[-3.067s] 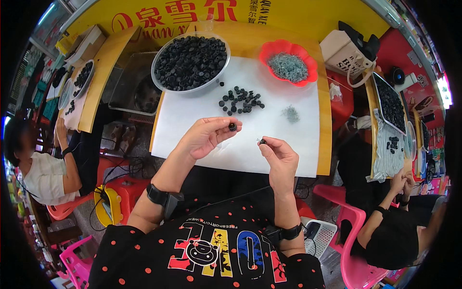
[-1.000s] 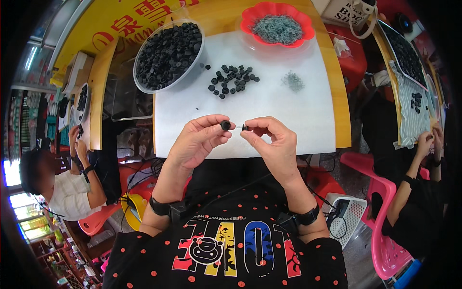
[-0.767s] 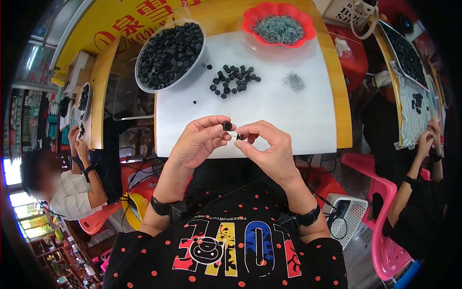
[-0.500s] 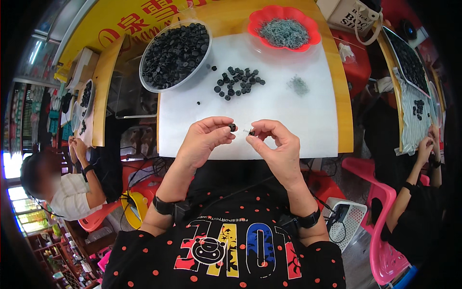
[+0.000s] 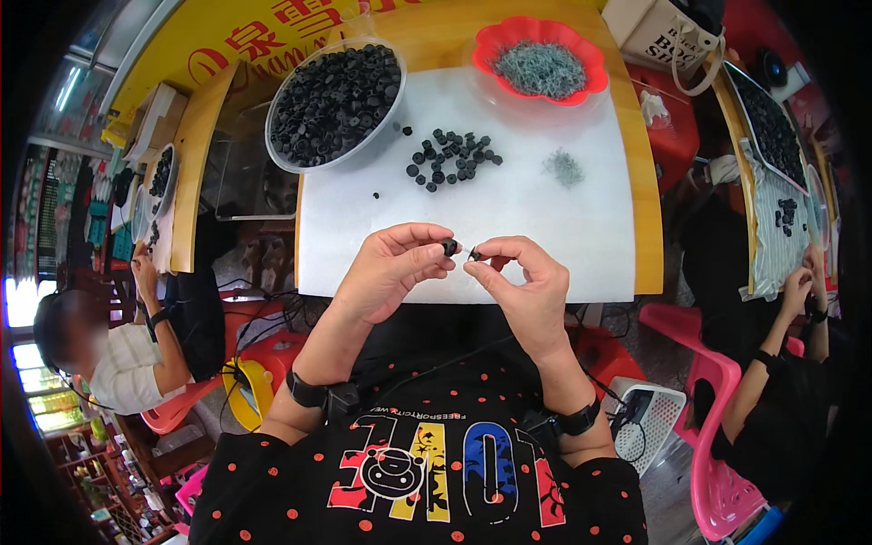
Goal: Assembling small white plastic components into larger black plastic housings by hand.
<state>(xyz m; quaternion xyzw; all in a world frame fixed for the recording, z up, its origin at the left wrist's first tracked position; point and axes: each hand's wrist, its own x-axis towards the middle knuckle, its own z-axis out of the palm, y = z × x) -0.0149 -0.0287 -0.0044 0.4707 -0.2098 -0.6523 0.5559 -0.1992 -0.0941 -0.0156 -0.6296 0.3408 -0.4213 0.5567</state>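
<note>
Above the near part of the white sheet [image 5: 363, 210], my left hand [image 5: 386, 271] pinches a small round black plastic piece [image 5: 449, 246] between thumb and fingers. My right hand [image 5: 531, 283] is closed on another small black piece [image 5: 475, 255], from which a thin pale pin [image 5: 465, 249] points left. The pin's tip reaches the left piece; whether it has entered a hole is too small to tell. Beyond my hands, several loose black pieces [image 5: 438, 177] lie scattered on the sheet. A little heap of thin metal pins or screws [image 5: 564, 168] lies right of them.
A clear tub [image 5: 381, 131] full of black pieces stands at the far left of the table. At the far right is a red scalloped bowl [image 5: 487, 34] of metal pins or screws. People sit at side tables, one at left [image 5: 136, 363], one at right [image 5: 790, 391].
My hands have come closer together. The gap between the black piece on the left and the pin has closed, and the left hand has shifted slightly right.
</note>
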